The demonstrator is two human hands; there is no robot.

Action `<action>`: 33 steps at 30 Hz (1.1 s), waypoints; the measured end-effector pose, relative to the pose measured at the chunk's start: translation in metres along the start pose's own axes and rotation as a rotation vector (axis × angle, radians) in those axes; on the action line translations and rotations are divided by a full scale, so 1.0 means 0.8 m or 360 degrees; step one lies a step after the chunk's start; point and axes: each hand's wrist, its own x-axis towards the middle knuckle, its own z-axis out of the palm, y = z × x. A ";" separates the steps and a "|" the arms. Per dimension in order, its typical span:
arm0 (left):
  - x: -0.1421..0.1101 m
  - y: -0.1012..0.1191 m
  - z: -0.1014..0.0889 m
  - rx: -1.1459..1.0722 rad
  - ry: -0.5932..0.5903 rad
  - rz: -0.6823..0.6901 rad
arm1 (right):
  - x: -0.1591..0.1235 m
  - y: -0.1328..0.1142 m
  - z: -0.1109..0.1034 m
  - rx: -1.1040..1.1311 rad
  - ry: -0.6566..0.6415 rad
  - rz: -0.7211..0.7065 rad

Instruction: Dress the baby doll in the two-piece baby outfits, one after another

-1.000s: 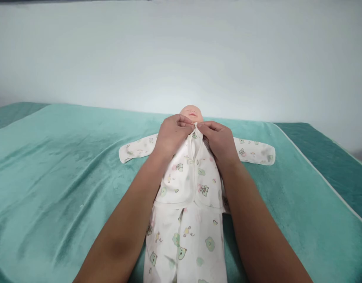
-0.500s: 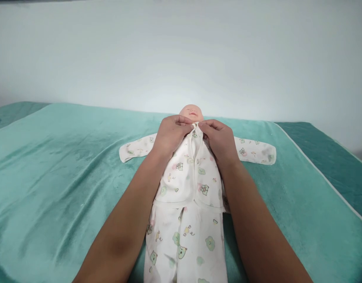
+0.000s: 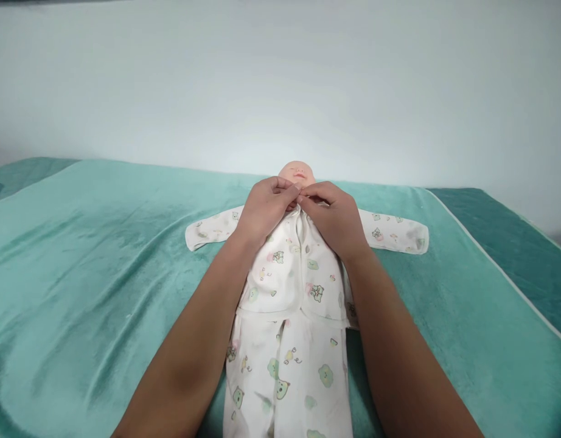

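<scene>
A baby doll (image 3: 297,170) lies on its back with its head at the far end. It wears a white baby jacket (image 3: 274,280) printed with green and pink animals, its sleeves spread out to both sides. Matching baby trousers (image 3: 303,371) cover the lower body. My left hand (image 3: 268,204) pinches the jacket's collar just below the doll's chin. From the other side my right hand (image 3: 333,213) pinches the collar too, and the fingertips of both hands meet there. My fingers hide the fastening at the neck. Below them the jacket's front edges lie close together.
A teal blanket (image 3: 102,274) with soft folds lies under the doll. Darker teal cloth (image 3: 504,243) shows past its pale edge on the right. A plain pale wall (image 3: 280,79) rises behind the far edge.
My right hand has shifted slightly left, and its fingertips now meet those of my left hand over the collar. The piece of collar visible between them before is now covered.
</scene>
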 end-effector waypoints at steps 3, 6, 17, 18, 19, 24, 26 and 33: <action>0.001 0.000 0.000 -0.0030 0.0015 -0.0060 | -0.001 0.001 -0.001 -0.0026 -0.0088 -0.0029; 0.002 -0.002 -0.001 -0.0091 0.0029 -0.0078 | -0.002 0.003 -0.004 0.0054 -0.0114 0.0036; -0.002 0.001 -0.004 -0.0071 -0.0002 -0.0113 | -0.003 0.008 -0.007 0.0407 -0.0095 0.0442; -0.002 0.001 -0.004 -0.0063 -0.0007 -0.0109 | -0.003 0.007 -0.006 0.0406 -0.0079 0.0443; -0.002 0.001 -0.003 -0.0055 -0.0013 -0.0104 | -0.003 0.007 -0.006 0.0405 -0.0069 0.0444; 0.001 -0.005 -0.005 0.0079 -0.0012 -0.0019 | -0.002 0.008 -0.006 0.0406 -0.0100 0.0449; 0.002 -0.006 -0.006 0.0222 0.0016 0.0034 | -0.002 0.008 -0.006 0.0402 -0.0100 0.0456; -0.001 -0.004 -0.008 0.0378 -0.0080 0.0137 | -0.002 0.006 -0.006 0.0376 -0.0089 0.0461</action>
